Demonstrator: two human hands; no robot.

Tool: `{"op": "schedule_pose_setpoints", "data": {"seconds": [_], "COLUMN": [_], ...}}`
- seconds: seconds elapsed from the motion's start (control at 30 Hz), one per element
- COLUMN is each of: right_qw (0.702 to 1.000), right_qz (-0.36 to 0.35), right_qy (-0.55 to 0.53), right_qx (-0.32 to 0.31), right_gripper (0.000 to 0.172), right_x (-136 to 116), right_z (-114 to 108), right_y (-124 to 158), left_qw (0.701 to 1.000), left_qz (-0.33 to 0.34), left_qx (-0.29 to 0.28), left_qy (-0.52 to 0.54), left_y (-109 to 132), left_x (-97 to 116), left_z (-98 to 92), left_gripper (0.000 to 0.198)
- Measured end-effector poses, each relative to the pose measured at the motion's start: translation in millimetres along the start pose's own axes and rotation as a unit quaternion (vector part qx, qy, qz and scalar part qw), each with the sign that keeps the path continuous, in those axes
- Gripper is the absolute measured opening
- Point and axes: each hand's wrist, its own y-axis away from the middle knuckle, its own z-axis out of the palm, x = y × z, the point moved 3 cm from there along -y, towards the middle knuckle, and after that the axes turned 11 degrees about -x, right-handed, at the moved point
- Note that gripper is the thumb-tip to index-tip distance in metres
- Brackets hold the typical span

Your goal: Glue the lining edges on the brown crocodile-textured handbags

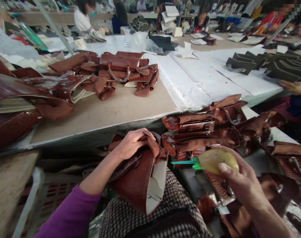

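Note:
My left hand [134, 142] is closed over the top edge of a brown crocodile-textured leather bag part [137, 180] that stands on my lap, its white lining showing on the right side. My right hand [242, 180] is wrapped round a yellowish squeeze bottle [216, 161] with a green nozzle [187, 162] that points left toward the bag part. The nozzle tip sits a short way to the right of the bag and does not touch it.
A stack of brown leather bag pieces [205, 127] lies just beyond my right hand. More brown pieces are heaped on the worktable [120, 109] at the far left [110, 74]. Dark bag parts [264, 62] line the far right. Other people work at the back.

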Motion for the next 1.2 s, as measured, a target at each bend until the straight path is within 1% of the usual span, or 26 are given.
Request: {"op": "schedule_pose_setpoints", "data": {"seconds": [0.1, 0.2, 0.3, 0.4, 0.6, 0.8, 1.0, 1.2], "right_qw": [0.999, 0.997, 0.992, 0.985, 0.981, 0.972, 0.966, 0.97], "right_qz": [0.01, 0.011, 0.003, -0.008, -0.024, -0.052, -0.064, -0.085], "right_qy": [0.034, 0.074, 0.129, 0.169, 0.193, 0.23, 0.252, 0.225], "right_qx": [-0.004, -0.006, -0.005, 0.01, 0.021, 0.009, 0.016, 0.025], "right_gripper": [0.052, 0.051, 0.049, 0.047, 0.046, 0.043, 0.045, 0.047], "right_x": [2, -6, -14, -14, -11, -15, -10, -1], "right_z": [-2, 0, 3, 3, 8, 12, 13, 14], "right_y": [-2, -5, -9, -13, -20, -24, -26, -28], "left_qw": [1.0, 1.0, 1.0, 1.0, 0.999, 0.999, 0.999, 0.999], "left_qz": [0.014, 0.022, 0.022, 0.021, 0.015, 0.017, 0.021, 0.016], "left_qx": [0.009, 0.006, -0.003, -0.007, -0.012, -0.023, -0.031, -0.023], "left_qy": [0.002, 0.006, 0.013, 0.022, 0.026, 0.033, 0.034, 0.035], "left_y": [-4, -9, -14, -16, -16, -18, -18, -18], "left_x": [-14, -21, -22, -21, -21, -27, -26, -26], "left_z": [9.9, 17.5, 18.8, 15.8, 10.1, 14.4, 15.1, 14.0], "left_gripper": [0.014, 0.011, 0.01, 0.014, 0.015, 0.012, 0.011, 0.009]}}
